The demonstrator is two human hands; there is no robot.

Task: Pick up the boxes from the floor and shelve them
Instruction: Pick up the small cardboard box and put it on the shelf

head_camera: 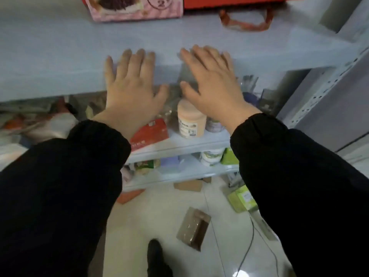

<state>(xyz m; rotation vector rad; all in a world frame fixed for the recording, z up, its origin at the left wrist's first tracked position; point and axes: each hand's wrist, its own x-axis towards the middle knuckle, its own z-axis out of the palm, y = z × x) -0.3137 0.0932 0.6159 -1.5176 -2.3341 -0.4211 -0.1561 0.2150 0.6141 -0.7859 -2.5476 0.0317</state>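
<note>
Black sleeves reach out, left hand and right hand flat, fingers released, over the shelf; next, stooping for the brown box on the floor.

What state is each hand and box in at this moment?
Left hand: open, empty, fingers spread.
Right hand: open, empty, fingers spread.
Pink box: on top shelf.
Red box: on top shelf.
Brown box: on floor.
Green box: on floor, tilted.
</note>
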